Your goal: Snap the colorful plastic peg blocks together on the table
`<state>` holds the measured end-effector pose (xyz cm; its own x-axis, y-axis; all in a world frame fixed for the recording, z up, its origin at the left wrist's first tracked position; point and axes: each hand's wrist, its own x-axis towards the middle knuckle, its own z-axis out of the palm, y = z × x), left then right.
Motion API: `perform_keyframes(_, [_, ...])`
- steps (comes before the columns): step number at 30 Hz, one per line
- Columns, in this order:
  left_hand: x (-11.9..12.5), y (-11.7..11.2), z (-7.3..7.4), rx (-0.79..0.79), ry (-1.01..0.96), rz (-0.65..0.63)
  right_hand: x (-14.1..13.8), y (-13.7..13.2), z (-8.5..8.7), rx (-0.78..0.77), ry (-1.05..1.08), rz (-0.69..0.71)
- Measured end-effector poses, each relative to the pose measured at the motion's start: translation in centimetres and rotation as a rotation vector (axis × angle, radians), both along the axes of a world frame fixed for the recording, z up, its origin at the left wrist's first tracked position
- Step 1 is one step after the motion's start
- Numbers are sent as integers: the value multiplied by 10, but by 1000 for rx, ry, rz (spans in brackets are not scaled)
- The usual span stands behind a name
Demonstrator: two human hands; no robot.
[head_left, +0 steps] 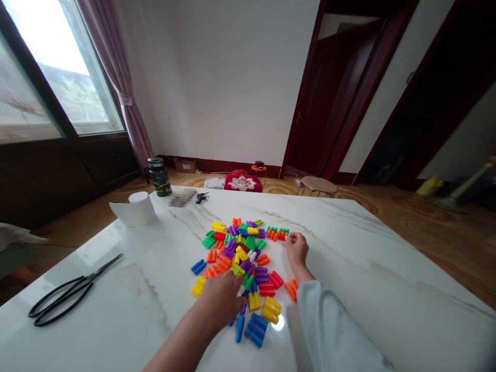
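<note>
A heap of small plastic building blocks (242,258) in many colours lies on the white marble table (368,268). My left hand (221,299) rests on the near edge of the heap with its fingers curled down over some blocks; what they grip is hidden. My right hand (297,249), in a pale sleeve, sits at the heap's right side. Its fingers are curled beside a joined row of orange and green blocks (277,233). Blue blocks (253,330) and yellow blocks (271,309) lie nearest to me.
Black scissors (70,292) lie at the table's left. A white paper roll (141,207), a camouflage bottle (159,176) and a small dark tool (200,197) stand at the far left edge. Beyond the table are a red cushion (242,182) and a small stool (316,185).
</note>
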<state>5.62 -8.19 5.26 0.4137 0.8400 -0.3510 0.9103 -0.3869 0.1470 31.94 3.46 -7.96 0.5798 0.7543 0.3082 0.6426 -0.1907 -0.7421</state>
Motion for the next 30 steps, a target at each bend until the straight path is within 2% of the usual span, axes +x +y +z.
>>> perform_keyframes(3, [0,1,0,15,-6,6,-1,-13,6,-16,-31,22])
perform_keyframes(8, [0,0,-1,2,-20,0,-7,-28,12,-68,-127,304])
perform_keyframes(11, [-1,0,-3,9,-21,-8,-11,-28,13,-90,-154,380])
perform_keyframes(30, [-1,0,-7,29,-2,-17,-18,-17,11,-250,-292,346])
